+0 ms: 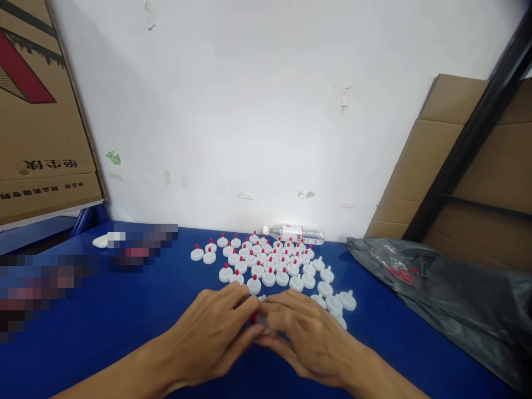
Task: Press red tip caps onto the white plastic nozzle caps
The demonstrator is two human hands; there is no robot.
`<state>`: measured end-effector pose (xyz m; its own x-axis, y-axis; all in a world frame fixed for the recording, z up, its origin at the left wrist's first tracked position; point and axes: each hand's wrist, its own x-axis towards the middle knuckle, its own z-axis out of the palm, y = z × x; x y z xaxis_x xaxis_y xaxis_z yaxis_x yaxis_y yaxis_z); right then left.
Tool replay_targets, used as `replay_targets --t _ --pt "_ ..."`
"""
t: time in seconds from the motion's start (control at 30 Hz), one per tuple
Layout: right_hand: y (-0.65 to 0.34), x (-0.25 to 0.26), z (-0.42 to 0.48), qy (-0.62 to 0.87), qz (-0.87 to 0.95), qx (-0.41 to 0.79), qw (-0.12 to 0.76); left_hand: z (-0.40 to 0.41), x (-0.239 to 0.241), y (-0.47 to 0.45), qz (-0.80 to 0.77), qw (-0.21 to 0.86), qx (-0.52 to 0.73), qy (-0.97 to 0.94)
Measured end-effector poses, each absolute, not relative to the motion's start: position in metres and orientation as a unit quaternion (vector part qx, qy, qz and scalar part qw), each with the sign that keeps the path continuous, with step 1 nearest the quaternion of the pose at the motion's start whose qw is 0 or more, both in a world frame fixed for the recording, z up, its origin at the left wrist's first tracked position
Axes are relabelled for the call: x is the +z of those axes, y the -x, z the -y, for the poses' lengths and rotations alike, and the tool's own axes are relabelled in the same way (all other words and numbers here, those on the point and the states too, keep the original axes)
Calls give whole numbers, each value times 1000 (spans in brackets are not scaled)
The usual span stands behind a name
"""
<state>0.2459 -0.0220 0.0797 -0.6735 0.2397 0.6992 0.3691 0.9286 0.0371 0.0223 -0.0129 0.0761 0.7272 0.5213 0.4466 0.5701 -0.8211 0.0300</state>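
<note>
My left hand [216,327] and my right hand [307,332] meet at the front of the blue table, fingers bent and closed. Pinched in my left fingers is a small red tip cap [254,318], mostly covered. Against it, my right fingers grip a white nozzle lid [262,324], of which only a little shows. Just beyond the hands stand several white lids with red tips on their nozzles [269,278]. To the right of these are several white lids with bare nozzles [347,301], some close to my right hand.
A clear plastic bottle [307,234] lies on its side by the wall. At right, a small clear bag with red pieces [401,271] rests on a dark plastic sheet [465,310]. A cardboard box [50,133] stands at left; a white object [101,241] lies at the back left.
</note>
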Motion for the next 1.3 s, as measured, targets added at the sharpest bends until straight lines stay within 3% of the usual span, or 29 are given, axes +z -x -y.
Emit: replay_targets --t 0.13,0.3,0.4,0.5,0.6,0.77,0.97,1.17,1.3 --pt "-241 77 23 152 907 -78 385 12 77 -22 261 96 -192 941" --pt "-259 84 13 156 908 -168 352 6 82 -13 275 -21 -281 919" --pt "-277 87 4 271 889 -123 348 -5 87 -1 343 -28 -320 883" --pt "-287 85 -3 369 876 -14 311 -16 89 6 398 6 -252 882" --pt "-287 82 -6 352 903 20 244 -21 88 6 421 7 -174 890" --pt "-287 90 -5 379 894 -16 239 -18 88 4 432 -1 -122 894" --pt "-288 84 -9 428 877 -76 205 -21 85 6 422 25 -181 888" --pt "-282 89 -6 405 866 -81 281 -13 84 -1 373 28 -268 888" --pt "-265 92 7 297 902 -37 311 -2 82 -11 367 22 -257 894"
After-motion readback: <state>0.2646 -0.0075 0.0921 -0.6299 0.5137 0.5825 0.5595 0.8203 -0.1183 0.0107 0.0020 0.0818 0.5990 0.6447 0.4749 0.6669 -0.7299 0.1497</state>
